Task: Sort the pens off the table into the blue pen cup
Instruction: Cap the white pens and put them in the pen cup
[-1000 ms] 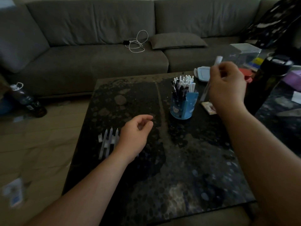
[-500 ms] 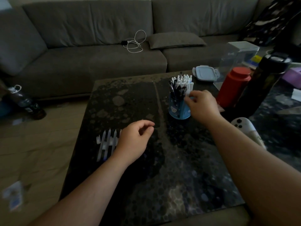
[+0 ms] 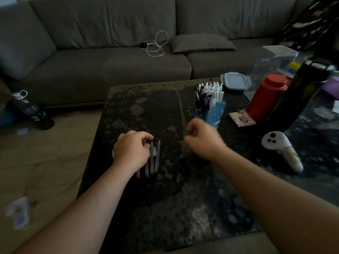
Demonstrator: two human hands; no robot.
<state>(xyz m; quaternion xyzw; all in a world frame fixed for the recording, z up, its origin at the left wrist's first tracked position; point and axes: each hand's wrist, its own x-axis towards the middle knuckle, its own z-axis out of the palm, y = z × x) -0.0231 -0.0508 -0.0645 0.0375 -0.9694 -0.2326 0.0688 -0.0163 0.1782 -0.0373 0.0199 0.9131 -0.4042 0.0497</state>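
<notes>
1. No writing readable anywhere; the blue pen cup [image 3: 211, 114] shows a pale printed pattern, too blurred to make out.
2. Blue pen cup stands upright at the far right-centre of the dark mottled worktop [image 3: 174, 208], packed with white-capped and dark pens.
3. Loose pens [image 3: 154, 158] lie side by side on the worktop's left part, tips pointing away; 3 pale barrels show clearly, plus a reddish end poking out near the wrist.
4. Left hand [image 3: 131, 150] sits over the left end of that row, fingers curled down onto the pens; whether it actually pinches one cannot be told.
5. Right hand [image 3: 201, 139] hovers in a loose fist, motion-blurred, holding nothing visible; it sits between the loose pens and the cup, just in front of the cup.
6. Right of the cup: red canister [image 3: 266, 96], tall black bottle [image 3: 302, 92], white controller [image 3: 280, 149].
7. Grey sofa [image 3: 110, 61] behind, white cable [image 3: 156, 44] on its seat.
</notes>
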